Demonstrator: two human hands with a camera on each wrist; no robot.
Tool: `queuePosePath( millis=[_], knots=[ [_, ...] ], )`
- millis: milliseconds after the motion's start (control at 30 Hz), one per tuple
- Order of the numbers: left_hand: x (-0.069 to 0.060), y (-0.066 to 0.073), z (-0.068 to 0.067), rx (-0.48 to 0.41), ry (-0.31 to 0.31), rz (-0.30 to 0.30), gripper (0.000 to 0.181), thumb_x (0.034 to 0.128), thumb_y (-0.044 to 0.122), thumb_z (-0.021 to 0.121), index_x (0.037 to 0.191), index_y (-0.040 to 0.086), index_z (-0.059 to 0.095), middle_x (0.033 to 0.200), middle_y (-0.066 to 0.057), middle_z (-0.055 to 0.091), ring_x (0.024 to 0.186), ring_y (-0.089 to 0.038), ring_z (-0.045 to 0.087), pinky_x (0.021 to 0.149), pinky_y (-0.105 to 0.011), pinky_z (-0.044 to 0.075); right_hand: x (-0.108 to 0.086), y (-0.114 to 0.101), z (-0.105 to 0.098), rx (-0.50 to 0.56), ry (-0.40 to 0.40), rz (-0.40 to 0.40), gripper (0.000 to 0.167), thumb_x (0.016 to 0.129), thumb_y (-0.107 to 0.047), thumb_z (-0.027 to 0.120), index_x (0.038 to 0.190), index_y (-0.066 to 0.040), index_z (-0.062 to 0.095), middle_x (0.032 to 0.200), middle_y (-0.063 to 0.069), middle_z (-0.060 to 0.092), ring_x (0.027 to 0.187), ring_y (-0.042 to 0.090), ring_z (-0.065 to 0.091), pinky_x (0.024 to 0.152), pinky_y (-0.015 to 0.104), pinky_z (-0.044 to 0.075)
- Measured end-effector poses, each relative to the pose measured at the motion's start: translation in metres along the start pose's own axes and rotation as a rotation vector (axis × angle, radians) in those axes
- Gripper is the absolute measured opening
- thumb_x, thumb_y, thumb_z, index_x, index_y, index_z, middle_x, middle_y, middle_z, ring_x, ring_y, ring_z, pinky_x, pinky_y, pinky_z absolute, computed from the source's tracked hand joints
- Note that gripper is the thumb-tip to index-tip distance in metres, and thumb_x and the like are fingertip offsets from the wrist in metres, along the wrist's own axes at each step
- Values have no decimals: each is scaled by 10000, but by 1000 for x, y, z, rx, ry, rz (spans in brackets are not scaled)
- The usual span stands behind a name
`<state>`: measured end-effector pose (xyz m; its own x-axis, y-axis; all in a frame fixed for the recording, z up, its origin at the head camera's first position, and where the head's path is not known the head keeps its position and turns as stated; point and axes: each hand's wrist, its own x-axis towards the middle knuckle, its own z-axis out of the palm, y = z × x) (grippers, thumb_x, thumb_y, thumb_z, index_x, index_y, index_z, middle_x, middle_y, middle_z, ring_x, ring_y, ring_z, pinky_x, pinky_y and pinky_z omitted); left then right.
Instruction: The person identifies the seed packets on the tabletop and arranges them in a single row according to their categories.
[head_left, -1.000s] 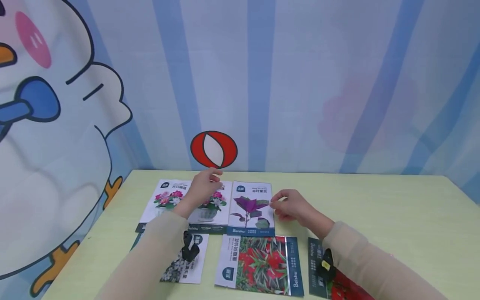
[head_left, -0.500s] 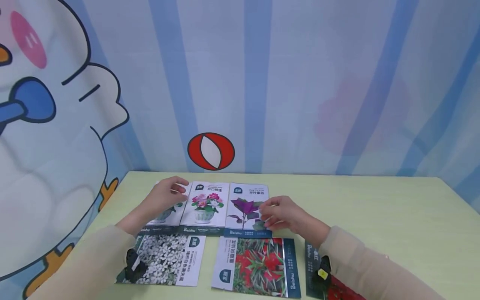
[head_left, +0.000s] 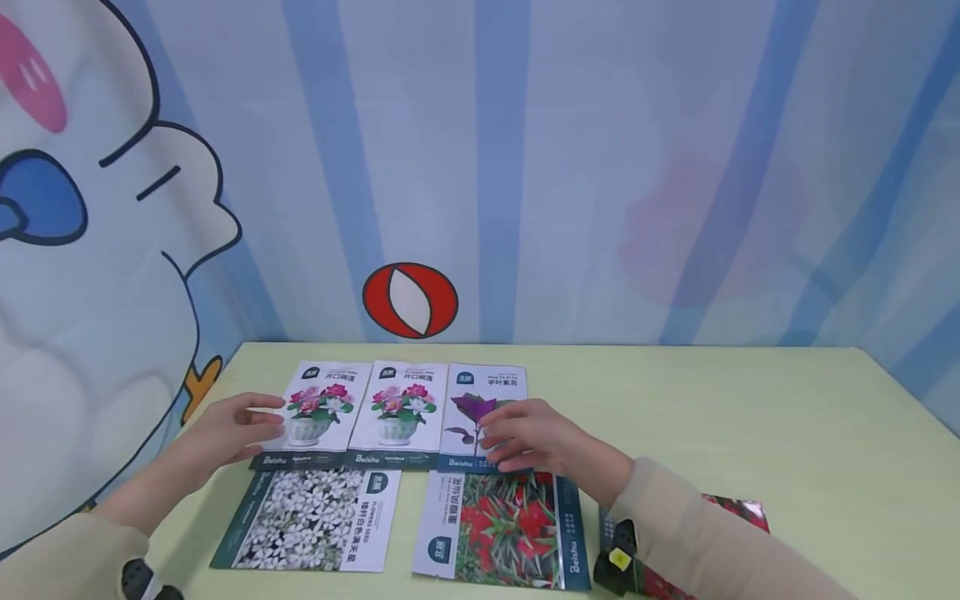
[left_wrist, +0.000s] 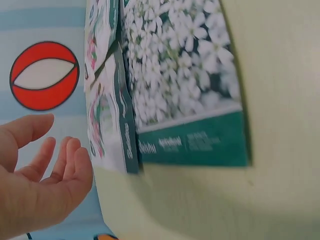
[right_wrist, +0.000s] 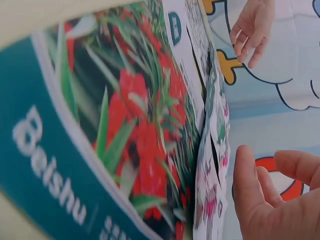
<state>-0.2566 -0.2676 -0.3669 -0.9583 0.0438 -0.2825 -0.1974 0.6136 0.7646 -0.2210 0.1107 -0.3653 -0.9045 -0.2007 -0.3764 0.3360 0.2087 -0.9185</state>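
In the head view, two seed packets with pink potted flowers, the left one and the middle one, lie beside a purple-leaf seed packet in the far row. Below them are a white-flower seed packet and a red-flower seed packet. My left hand hovers at the left packet's outer edge, fingers loosely bent, holding nothing in the left wrist view. Over the purple-leaf packet's right side is my right hand, loosely bent and holding nothing; it hides part of that print.
Another red seed packet lies at the near right, mostly covered by my right sleeve. The pale yellow table ends at a blue striped cloth backdrop with cartoon prints.
My left hand has moved left and nearer, off the pink-flower packets, uncovering them and the white-flower packet. My right hand has shifted left over the purple-leaf packet. The head view has turned slightly right.
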Motion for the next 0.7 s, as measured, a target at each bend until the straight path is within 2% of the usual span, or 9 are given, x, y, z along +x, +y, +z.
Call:
queuePosePath(
  millis=[133,333,433,533,700],
  knots=[
    [-22,-2,-18,-57,-42,-53,623,918,235,600,1366,-84,308,1226,-270,482,1025,-286,565,893,-471,475,-1,0,11,42,-51,18,332,890,-155,623,1168,20,578,943,137,672,725,190,658,646,296,558],
    [-33,-18,-33,-140,-99,-195,635,909,169,610,1349,-131,265,1118,-225,544,897,-183,602,837,-431,512,-3,0,30,148,-116,78,328,876,-88,623,1177,36,580,955,165,683,706,176,664,678,316,560],
    [-33,-24,-32,-162,-115,-247,639,894,149,630,1338,-142,274,1078,-207,572,868,-181,604,814,-423,522,-7,-1,41,210,-145,116,307,877,-54,609,1168,40,582,975,183,680,729,187,670,720,338,556],
    [-32,-28,-28,-132,-136,-273,639,897,163,628,1334,-151,283,1122,-271,550,909,-238,594,825,-437,515,-11,-1,52,268,-175,151,296,869,-26,610,1155,41,586,963,189,680,773,210,673,767,364,546],
    [-30,-32,-21,-89,-166,-289,642,901,188,622,1326,-164,294,1197,-324,487,978,-303,563,843,-441,506,-15,1,67,335,-222,159,347,855,27,585,1197,72,546,1002,203,652,866,239,652,849,412,513]
  ],
)
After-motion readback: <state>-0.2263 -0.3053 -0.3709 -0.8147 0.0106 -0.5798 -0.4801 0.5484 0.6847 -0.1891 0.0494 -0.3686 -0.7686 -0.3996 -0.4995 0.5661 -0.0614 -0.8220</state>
